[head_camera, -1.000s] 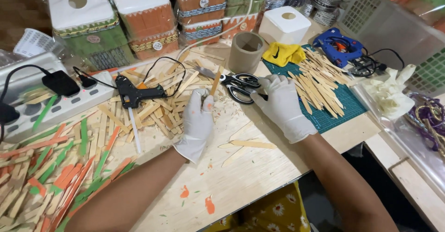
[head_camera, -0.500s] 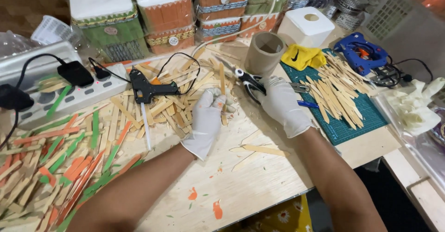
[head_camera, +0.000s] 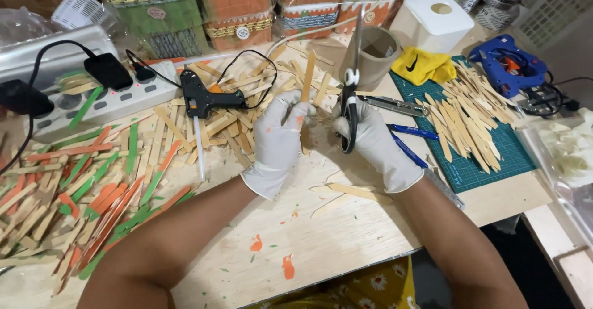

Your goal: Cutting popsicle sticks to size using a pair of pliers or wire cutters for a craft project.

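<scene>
Your pale wooden counter [head_camera: 346, 247] spreads under everything, spotted with orange paint. Along its far edge stand four decorated stick-built boxes [head_camera: 238, 3], green and orange, and one white square box with a round hole [head_camera: 432, 20] sits to their right. One dark green cutting mat [head_camera: 494, 148] lies on the right, carrying a heap of plain wooden sticks [head_camera: 469, 111], too many to count. On the left you have one white power strip [head_camera: 105, 102] with two black plugs in it, and below it a loose spread of green, orange and plain sticks [head_camera: 92, 192]. There are two glue guns: one black glue gun [head_camera: 204, 99] rests on the stick pile in the middle, and one blue glue gun [head_camera: 506, 65] lies at the mat's far corner. One brown cardboard tube [head_camera: 377, 50] stands beside one yellow cloth [head_camera: 426, 65].

Both your hands wear white gloves. Your left hand [head_camera: 278, 142] is closed around one plain flat wooden stick [head_camera: 307, 77], held upright above the middle of the counter. Your right hand [head_camera: 374, 145] grips one pair of black-handled scissors [head_camera: 350, 80], blades pointing away from you, just beside the stick. Two blue pens [head_camera: 411, 133] lie near your right wrist.
</scene>
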